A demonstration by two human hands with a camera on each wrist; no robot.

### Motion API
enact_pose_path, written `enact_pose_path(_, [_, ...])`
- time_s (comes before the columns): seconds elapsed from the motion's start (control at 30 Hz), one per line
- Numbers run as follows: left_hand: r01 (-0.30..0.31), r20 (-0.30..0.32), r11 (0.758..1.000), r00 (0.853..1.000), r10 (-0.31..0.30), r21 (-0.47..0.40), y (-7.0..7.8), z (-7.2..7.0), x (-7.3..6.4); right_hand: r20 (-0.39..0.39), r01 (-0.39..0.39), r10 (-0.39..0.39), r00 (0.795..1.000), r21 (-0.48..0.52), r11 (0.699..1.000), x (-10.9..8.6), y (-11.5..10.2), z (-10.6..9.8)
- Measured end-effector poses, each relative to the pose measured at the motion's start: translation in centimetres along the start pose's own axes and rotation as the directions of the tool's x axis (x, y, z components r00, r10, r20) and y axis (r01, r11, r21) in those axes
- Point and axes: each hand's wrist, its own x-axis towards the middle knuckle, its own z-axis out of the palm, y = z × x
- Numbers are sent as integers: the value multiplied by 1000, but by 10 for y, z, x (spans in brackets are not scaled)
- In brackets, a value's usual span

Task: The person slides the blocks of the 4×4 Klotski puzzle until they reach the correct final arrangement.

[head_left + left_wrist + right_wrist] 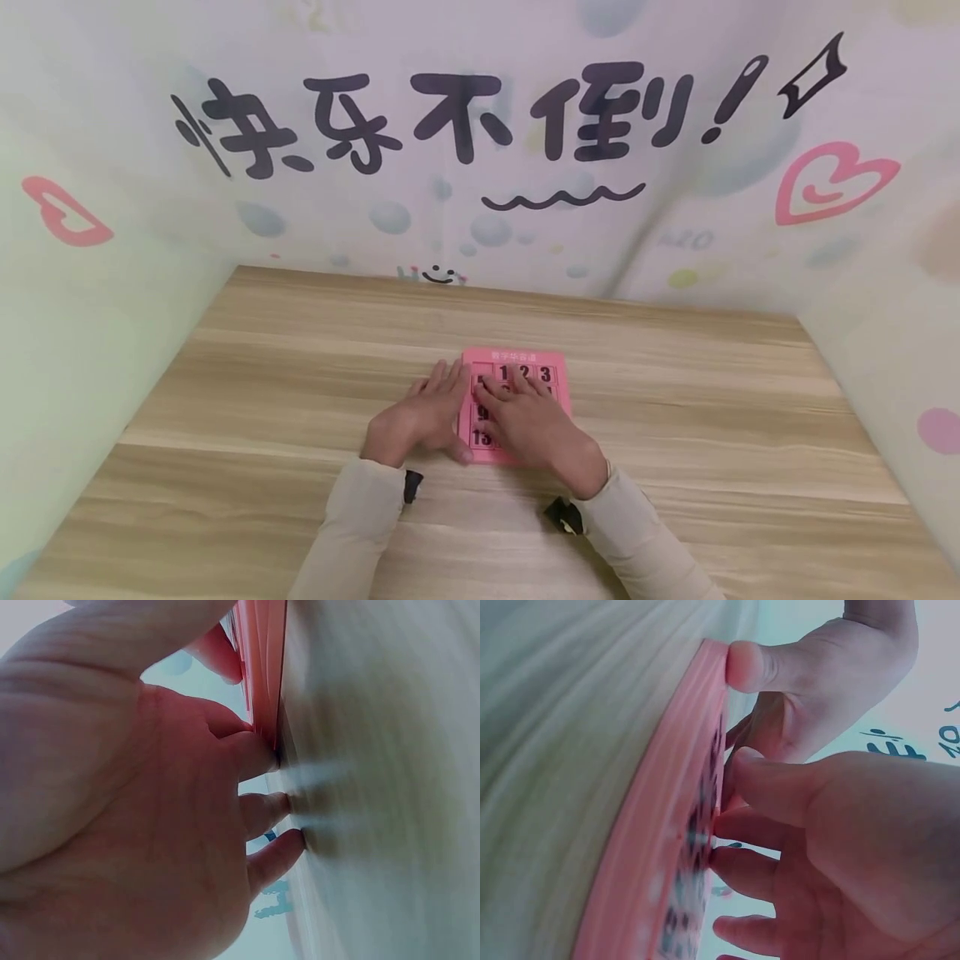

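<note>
A pink sliding number puzzle (553, 358) lies flat on the table, its tiles printed with black numbers. Tiles 1, 2 and 3 show in the top row, with a gap at the upper left corner. My left hand (423, 417) rests along the puzzle's left side, fingers stretched out. Its thumb (751, 667) touches the near corner of the frame in the right wrist view. Over the tiles is my right hand (536, 425), its fingertips touching the left part of the board. It hides most of the middle and lower right tiles.
The wood-grain table (247, 392) extends around the puzzle on all sides. Behind it hangs a pale wall cloth (450, 225) with large black characters and pink hearts. Dark straps (564, 515) show at both sleeve cuffs.
</note>
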Motion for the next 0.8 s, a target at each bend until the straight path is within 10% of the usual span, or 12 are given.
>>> enact_pose_path(0.8, [-6,9,1000,1000,6,6,2,-1,-2,14,41,-41,999,19,999,-6,-1,-6])
